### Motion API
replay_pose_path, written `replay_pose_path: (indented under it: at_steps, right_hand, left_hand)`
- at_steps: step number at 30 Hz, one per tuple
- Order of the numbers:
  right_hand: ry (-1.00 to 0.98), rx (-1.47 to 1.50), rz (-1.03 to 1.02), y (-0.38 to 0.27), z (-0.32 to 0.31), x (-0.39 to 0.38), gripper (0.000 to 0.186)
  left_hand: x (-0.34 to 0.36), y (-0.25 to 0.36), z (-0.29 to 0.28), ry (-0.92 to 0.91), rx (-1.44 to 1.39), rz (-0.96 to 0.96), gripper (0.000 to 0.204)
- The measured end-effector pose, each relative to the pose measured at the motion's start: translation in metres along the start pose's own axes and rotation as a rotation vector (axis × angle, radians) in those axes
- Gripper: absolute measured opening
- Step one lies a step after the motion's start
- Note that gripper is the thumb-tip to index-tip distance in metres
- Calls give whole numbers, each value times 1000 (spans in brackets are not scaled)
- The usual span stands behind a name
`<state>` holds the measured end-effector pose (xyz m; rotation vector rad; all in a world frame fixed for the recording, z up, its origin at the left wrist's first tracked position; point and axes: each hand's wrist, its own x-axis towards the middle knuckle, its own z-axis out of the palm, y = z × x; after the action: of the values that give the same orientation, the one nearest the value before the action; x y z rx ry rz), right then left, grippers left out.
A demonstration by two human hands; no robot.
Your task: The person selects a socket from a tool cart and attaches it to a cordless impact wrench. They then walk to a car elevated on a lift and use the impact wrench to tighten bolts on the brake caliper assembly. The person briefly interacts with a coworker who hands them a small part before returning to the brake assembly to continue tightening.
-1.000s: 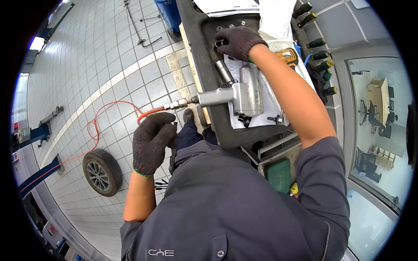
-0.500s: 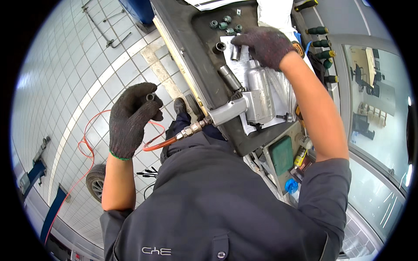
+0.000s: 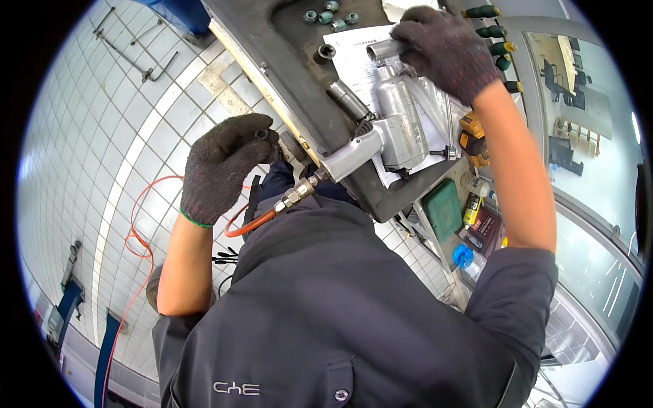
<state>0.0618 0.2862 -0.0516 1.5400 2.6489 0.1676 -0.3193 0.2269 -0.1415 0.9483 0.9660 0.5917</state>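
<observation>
My left hand (image 3: 228, 160), in a dark knitted glove, is closed around a small dark ring-ended piece (image 3: 261, 134), perhaps a socket or nut, left of the cart. Over the cart top, my gloved right hand (image 3: 449, 54) grips a silver socket (image 3: 386, 49), its hollow end facing left. Just below that socket is the nose of a silver air impact wrench (image 3: 401, 122), which lies on the cart with its handle toward me. An orange hose (image 3: 252, 224) joins the handle through metal fittings. Fingers hide the socket's other end.
Several green-grey lug nuts (image 3: 338, 25) and a dark short socket (image 3: 324, 53) sit on the black cart top (image 3: 286, 75). A long socket (image 3: 349, 100) lies beside printed paper (image 3: 360, 44). Screwdrivers (image 3: 491, 32) line the far right edge; a yellow-black power tool (image 3: 474, 139) is near.
My right hand has taken hold of the silver socket and moved it right, toward the wrench's nose. My left hand has shifted right, still closed on the small piece. The view has shifted slightly.
</observation>
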Motion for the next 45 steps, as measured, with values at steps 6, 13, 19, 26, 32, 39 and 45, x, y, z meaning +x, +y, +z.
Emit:
replay_pose_path:
  at_steps: [6, 13, 19, 26, 32, 39, 45]
  right_hand:
    - [-176, 765, 582, -97, -32, -88, 41]
    - [129, 1241, 897, -180, -1, -132, 35]
    - [102, 1623, 1124, -180, -1, -149, 38]
    - [432, 1064, 836, -179, 15, -159, 39]
    - [447, 1035, 839, -167, -6, -145, 38]
    - [480, 858, 727, -155, -13, -129, 41]
    - [517, 721, 636, -149, -12, -110, 39]
  left_hand:
    - [11, 28, 32, -108, 288, 77, 33]
    - [17, 49, 73, -353, 602, 170, 37]
    - [17, 44, 102, -302, 463, -30, 37]
    - [11, 43, 128, -198, 490, -84, 35]
    - [20, 46, 133, -225, 405, 53, 40]
    - [17, 47, 136, -173, 232, -27, 43]
    - [18, 52, 139, -44, 224, 25, 40]
